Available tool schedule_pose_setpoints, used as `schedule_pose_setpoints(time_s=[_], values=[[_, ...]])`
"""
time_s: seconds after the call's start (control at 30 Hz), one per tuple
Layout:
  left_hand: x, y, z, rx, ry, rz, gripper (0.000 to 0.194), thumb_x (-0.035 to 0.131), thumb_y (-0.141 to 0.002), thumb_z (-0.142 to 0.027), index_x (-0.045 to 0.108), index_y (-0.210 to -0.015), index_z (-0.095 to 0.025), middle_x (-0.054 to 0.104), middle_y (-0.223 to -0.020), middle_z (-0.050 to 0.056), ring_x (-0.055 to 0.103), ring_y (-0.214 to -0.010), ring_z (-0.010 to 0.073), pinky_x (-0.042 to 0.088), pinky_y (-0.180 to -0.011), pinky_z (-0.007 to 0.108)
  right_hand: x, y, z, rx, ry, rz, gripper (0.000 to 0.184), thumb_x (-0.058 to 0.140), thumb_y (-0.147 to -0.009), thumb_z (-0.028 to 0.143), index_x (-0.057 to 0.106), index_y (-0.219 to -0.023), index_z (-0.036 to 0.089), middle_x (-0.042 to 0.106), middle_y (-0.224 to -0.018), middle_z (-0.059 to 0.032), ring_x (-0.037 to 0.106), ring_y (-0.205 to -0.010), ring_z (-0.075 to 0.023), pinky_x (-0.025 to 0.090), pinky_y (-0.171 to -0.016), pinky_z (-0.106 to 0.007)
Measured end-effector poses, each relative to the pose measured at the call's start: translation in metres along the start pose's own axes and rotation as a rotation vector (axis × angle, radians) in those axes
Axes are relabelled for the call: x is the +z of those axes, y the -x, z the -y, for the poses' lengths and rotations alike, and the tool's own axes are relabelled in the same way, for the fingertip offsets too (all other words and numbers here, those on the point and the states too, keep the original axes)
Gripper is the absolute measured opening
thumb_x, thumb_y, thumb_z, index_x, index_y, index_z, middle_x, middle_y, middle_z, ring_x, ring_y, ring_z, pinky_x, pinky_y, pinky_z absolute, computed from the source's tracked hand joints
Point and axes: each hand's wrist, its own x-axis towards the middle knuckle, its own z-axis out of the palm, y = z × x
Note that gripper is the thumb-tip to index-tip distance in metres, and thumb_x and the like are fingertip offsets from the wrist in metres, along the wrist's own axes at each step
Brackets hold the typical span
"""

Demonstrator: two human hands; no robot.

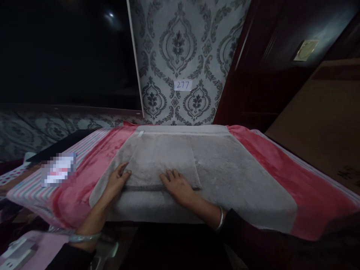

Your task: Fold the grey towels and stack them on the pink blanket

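Observation:
A grey towel [225,168] lies spread on a pink blanket [281,168]. One part of it is folded over into a smaller layer [163,157] on the left half. My left hand [116,182] rests at the near left edge of that folded layer, fingers bent onto the cloth with the thumb at its edge. My right hand [177,187] lies flat on the near edge of the folded layer, fingers stretched out. Each wrist carries a bangle.
The blanket covers a striped sheet [30,183] on a raised surface. Behind it stands patterned wallpaper with a paper label [182,85] reading 277. A dark screen fills the upper left, dark wooden furniture [281,67] the right. A blurred card [59,170] lies at left.

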Motion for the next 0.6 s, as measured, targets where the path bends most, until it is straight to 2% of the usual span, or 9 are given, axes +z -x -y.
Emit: schedule_pose_setpoints(time_s=[0.1, 0.23, 0.4, 0.5, 0.6], values=[[-0.001, 0.0, -0.001, 0.002, -0.004, -0.004, 0.058, 0.082, -0.058, -0.032, 0.071, -0.113, -0.02, 0.074, -0.101, 0.008, 0.069, -0.105, 0.0289, 0.054, -0.093, 0.04, 0.001, 0.0, 0.002, 0.041, -0.024, -0.014, 0.054, 0.049, -0.095, 0.009, 0.048, -0.148, 0.016, 0.052, -0.149, -0.0218, 0.051, -0.135, -0.035, 0.051, -0.102, -0.049], [0.0, 0.001, -0.002, 0.039, 0.022, 0.007, 0.059, 0.083, -0.054, -0.036, 0.072, -0.109, -0.019, 0.074, -0.106, 0.009, 0.067, -0.107, 0.0291, 0.052, -0.094, 0.039, 0.002, -0.001, 0.007, 0.111, -0.027, -0.037, 0.051, 0.055, -0.097, 0.023, 0.048, -0.148, 0.017, 0.054, -0.148, -0.0189, 0.051, -0.135, -0.0353, 0.05, -0.103, -0.048], [0.001, 0.005, -0.005, 0.022, 0.065, 0.023, 0.06, 0.082, -0.051, -0.037, 0.071, -0.107, -0.018, 0.075, -0.101, 0.009, 0.069, -0.097, 0.028, 0.055, -0.083, 0.037, 0.007, 0.0, 0.008, 0.125, 0.006, -0.019, 0.055, 0.042, -0.099, 0.011, 0.046, -0.152, 0.023, 0.054, -0.15, -0.0158, 0.051, -0.137, -0.0308, 0.049, -0.106, -0.045], [0.001, 0.007, -0.004, 0.051, 0.078, 0.027, 0.06, 0.08, -0.052, -0.036, 0.071, -0.108, -0.016, 0.075, -0.098, 0.008, 0.07, -0.094, 0.0263, 0.055, -0.082, 0.035, 0.01, 0.001, 0.007, 0.13, -0.008, -0.032, 0.058, 0.044, -0.097, 0.008, 0.045, -0.153, 0.023, 0.052, -0.152, -0.0153, 0.049, -0.139, -0.0304, 0.048, -0.108, -0.045], [0.0, 0.008, -0.002, 0.04, 0.082, 0.048, 0.066, 0.078, -0.055, -0.038, 0.068, -0.116, -0.014, 0.074, -0.086, 0.005, 0.07, -0.084, 0.0242, 0.054, -0.076, 0.034, 0.013, -0.001, 0.009, 0.153, -0.009, -0.044, 0.059, 0.045, -0.096, 0.01, 0.044, -0.154, 0.021, 0.052, -0.152, -0.0151, 0.048, -0.14, -0.0318, 0.048, -0.109, -0.046]])
